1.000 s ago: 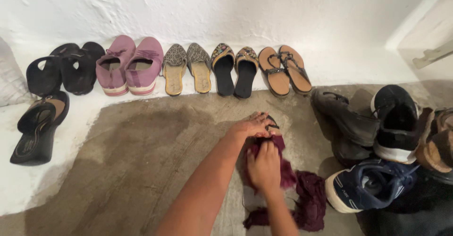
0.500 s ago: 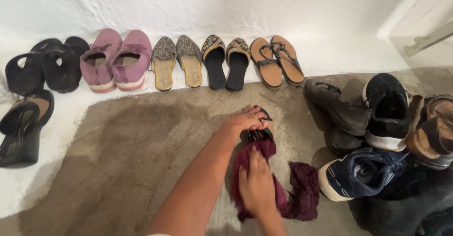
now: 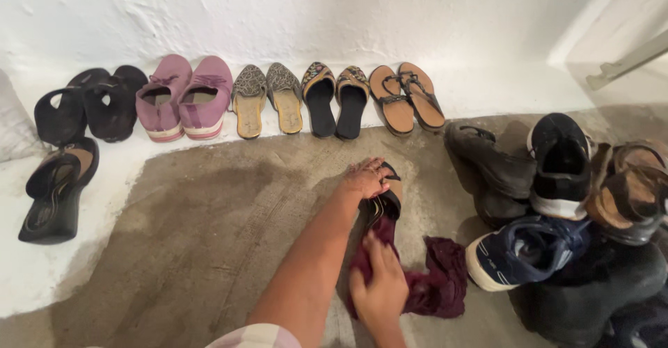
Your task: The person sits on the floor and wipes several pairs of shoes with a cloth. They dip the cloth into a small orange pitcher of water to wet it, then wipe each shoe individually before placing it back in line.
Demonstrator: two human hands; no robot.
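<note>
My left hand (image 3: 367,177) presses down on the toe end of a black-strapped tan sandal (image 3: 387,202) lying on the concrete floor (image 3: 209,236). Closer to me, my right hand (image 3: 379,285) grips a dark maroon cloth (image 3: 435,285) bunched over the sandal's heel end. Part of the cloth trails to the right on the floor. The sandal's rear half is hidden under the cloth and my hand.
Several pairs stand in a row along the white wall: black sandals (image 3: 87,108), pink shoes (image 3: 184,97), patterned flats (image 3: 268,97), black slippers (image 3: 334,97), tan sandals (image 3: 407,97). A lone black shoe (image 3: 56,188) lies left. A heap of shoes, including a navy sneaker (image 3: 525,250), lies right.
My right hand has slid the maroon cloth back toward me along the sandal, baring more of its footbed. My left hand stays on the toe end.
</note>
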